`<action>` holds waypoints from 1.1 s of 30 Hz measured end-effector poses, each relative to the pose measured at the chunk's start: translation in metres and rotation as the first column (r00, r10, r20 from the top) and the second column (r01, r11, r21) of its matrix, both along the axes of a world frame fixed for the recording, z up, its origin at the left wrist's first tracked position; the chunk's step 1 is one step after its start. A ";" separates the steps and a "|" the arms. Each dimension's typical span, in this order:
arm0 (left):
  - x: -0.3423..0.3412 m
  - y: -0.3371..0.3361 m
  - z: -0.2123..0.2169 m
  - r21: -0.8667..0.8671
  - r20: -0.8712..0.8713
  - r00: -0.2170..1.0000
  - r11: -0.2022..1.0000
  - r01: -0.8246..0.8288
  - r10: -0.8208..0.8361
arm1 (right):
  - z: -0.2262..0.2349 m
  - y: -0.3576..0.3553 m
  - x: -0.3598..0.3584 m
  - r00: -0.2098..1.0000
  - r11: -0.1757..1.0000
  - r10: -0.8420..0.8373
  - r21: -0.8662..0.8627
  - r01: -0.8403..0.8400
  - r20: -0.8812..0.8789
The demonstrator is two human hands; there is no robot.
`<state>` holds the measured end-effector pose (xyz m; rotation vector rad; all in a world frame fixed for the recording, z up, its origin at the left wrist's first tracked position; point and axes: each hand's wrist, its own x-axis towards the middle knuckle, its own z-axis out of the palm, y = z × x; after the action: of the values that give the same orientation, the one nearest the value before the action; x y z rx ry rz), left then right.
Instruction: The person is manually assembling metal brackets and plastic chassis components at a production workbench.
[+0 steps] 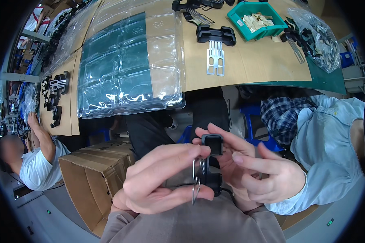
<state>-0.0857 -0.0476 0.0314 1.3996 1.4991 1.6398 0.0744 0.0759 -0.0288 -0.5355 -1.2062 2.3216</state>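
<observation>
A black plastic bracket with a metal pronged plate (213,146) is held upright in front of my lap. My left hand (160,178) is closed on its left side, thumb below and fingers above, around the thin metal part seen edge-on. My right hand (228,149) has its fingers curled about the bracket's right side and top. A co-worker's hand (271,176) with a light blue sleeve reaches in from the right, overlapping my right hand and hiding part of it. Whether that hand touches the bracket cannot be told.
A similar bracket with metal prongs (216,48) lies on the cardboard-covered table (251,60). Left of it are clear plastic trays (129,73). A green bin (247,30) holds small paper pieces. A bagged pile of parts (318,42) sits right; a cardboard box (85,178) stands left.
</observation>
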 end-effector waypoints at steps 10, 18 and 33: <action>0.000 0.008 -0.010 0.052 -0.019 0.993 0.992 -0.112 0.113 | -0.010 0.023 0.024 0.882 0.462 0.052 -0.771 -0.437 -0.469; 0.004 0.014 -0.011 0.005 -0.121 0.985 0.993 -0.121 0.120 | -0.039 0.006 0.029 0.809 0.248 -0.135 -0.810 -0.532 -0.573; 0.006 0.012 -0.009 -0.019 -0.169 0.980 0.993 -0.113 0.108 | -0.057 -0.004 0.019 0.870 0.562 -0.061 -0.737 -0.375 -0.489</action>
<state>-0.0799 -0.0355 0.0221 1.4945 1.7172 1.5917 0.0937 0.0720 -0.0862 -0.0922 0.1490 2.8646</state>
